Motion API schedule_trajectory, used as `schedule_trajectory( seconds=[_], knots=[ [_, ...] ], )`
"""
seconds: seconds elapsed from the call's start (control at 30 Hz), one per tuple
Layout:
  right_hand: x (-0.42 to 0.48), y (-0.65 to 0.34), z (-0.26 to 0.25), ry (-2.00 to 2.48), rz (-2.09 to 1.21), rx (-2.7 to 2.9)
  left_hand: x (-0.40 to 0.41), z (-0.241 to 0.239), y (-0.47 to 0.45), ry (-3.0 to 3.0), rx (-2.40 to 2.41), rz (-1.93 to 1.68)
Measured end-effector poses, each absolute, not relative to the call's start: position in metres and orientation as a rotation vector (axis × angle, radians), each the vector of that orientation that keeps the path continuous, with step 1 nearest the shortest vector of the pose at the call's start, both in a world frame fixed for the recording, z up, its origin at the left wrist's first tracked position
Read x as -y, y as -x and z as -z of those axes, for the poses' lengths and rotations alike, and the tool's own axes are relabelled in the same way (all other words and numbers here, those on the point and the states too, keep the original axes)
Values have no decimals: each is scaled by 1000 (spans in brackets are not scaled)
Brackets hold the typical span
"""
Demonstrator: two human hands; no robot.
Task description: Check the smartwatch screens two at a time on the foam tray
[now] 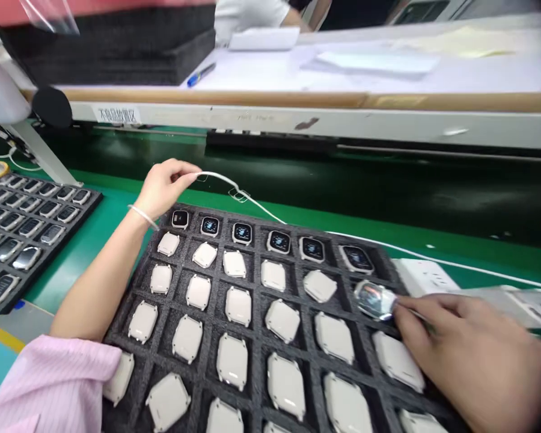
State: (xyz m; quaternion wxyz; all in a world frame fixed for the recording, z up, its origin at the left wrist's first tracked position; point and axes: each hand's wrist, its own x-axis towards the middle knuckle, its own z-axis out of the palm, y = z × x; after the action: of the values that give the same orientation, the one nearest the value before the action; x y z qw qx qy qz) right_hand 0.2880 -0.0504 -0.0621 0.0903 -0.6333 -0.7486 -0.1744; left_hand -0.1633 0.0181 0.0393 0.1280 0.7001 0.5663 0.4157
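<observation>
Beyond the far left corner of a black foam tray [261, 227], my left hand [169, 183] pinches a thin white cable [223, 178]. The cable runs rightward behind the tray. My right hand [460, 343], blurred, grips the edge of a smartwatch case [372, 299] with its glossy screen up, at a right-hand compartment in the second row. Along the far row, several watch cases [279, 241] have lit screens. The nearer compartments hold pale watch cases [237, 305] lying back side up, some turned askew.
A second foam tray [49, 222] with several watch cases lies at the left. At the right stands a white power strip [426, 276]. A raised shelf [270, 120] spans the back, bearing a blue pen [201, 74], papers [379, 62] and black foam [103, 54]. Another person's arm [293, 18] shows behind.
</observation>
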Motion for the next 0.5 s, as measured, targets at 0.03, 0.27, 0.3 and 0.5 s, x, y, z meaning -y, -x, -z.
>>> schedule_trajectory(
  seconds=[0.03, 0.27, 0.3, 0.5],
  knots=[
    [47, -284, 60, 1860, 436, 2204, -6, -45, 172, -2053, -1628, -1172],
    [51, -264, 34, 1711, 225, 2064, 69, -22, 211, -2283, -1561, -506],
    [51, -263, 30, 1740, 263, 2032, 73, -16, 212, -2304, -1575, -519],
    [55, -248, 4, 1716, 187, 2047, 66, 0, 218, -2434, -1474, -480]
  ],
)
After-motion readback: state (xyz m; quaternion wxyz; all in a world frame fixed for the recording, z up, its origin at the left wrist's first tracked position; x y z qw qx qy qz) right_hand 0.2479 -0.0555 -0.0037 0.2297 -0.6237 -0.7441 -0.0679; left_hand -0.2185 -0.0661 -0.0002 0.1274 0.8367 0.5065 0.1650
